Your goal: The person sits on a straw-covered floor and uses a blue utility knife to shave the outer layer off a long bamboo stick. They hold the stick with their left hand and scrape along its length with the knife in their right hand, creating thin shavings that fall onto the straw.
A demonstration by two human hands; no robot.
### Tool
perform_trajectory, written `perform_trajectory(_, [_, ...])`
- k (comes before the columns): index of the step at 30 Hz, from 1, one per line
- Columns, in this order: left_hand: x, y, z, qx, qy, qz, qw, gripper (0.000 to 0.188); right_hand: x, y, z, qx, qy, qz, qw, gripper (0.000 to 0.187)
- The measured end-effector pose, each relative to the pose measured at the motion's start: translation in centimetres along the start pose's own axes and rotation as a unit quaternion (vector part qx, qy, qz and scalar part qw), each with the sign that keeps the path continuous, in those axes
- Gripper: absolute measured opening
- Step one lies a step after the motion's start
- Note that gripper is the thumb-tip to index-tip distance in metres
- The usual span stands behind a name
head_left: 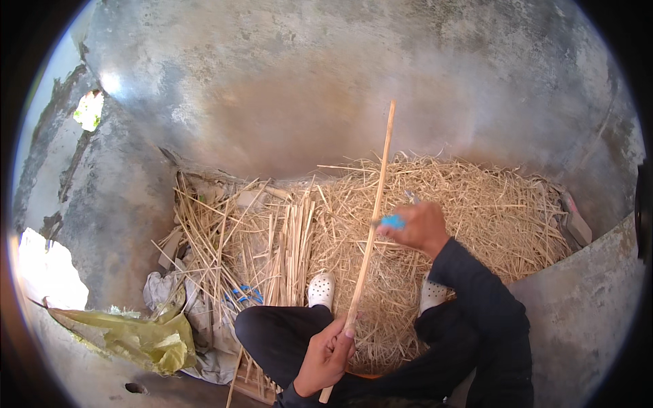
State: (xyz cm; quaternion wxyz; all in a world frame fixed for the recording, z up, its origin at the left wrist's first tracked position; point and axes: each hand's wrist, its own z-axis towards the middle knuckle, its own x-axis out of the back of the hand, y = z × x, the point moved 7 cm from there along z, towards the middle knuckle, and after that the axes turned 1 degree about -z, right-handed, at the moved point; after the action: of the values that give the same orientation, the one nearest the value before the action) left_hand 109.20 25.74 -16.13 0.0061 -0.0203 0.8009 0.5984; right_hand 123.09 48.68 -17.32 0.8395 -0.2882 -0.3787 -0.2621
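Observation:
A long pale wooden stick point(366, 262) slants up and away from my lap. Its near end is in my left hand point(326, 355), fingers closed round it a little above the tip. My right hand point(423, 228) is closed on a blue-handled tool point(392, 222) beside the stick's middle. Motion blurs the tool; a greyish piece shows above the fist, and its exact kind cannot be made out. The blue part touches or nearly touches the stick.
Wood shavings point(476, 211) cover the ground around my white clogs point(321, 290). Several split sticks point(289, 251) lie to the left, with a blue item point(245, 294) among them. A yellowish sack point(129, 333) sits at lower left. A concrete wall point(326, 75) rises behind.

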Motion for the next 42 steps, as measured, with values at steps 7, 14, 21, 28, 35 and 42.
perform_trajectory(7, [0.0, 1.0, 0.3, -0.027, 0.001, 0.031, 0.999, 0.042, 1.9, -4.4, -1.0, 0.071, 0.05, 0.102, 0.991, 0.073])
perform_trajectory(14, [-0.1, 0.3, -0.8, -0.02, -0.014, 0.067, 0.997, 0.041, 2.6, 1.5, 0.8, 0.081, 0.094, -0.03, 0.992, 0.073])
perform_trajectory(21, [-0.6, -0.1, -2.1, -0.018, -0.017, 0.078, 0.997, 0.039, 1.9, 5.0, 1.9, -0.015, 0.103, -0.043, 0.994, 0.073])
perform_trajectory(28, [2.4, -2.2, -4.0, 0.056, -0.031, 0.058, 0.996, 0.038, 2.9, 13.4, -1.4, -0.181, 0.059, -0.08, 0.978, 0.075])
perform_trajectory(35, [1.3, -0.5, -0.6, 0.018, -0.002, 0.05, 0.999, 0.039, 2.7, -4.6, -1.5, 0.082, 0.01, 0.052, 0.995, 0.068])
perform_trajectory(42, [0.3, 0.8, 0.0, -0.026, 0.016, 0.071, 0.997, 0.036, 2.6, -3.1, -0.5, 0.075, 0.052, 0.043, 0.995, 0.071])
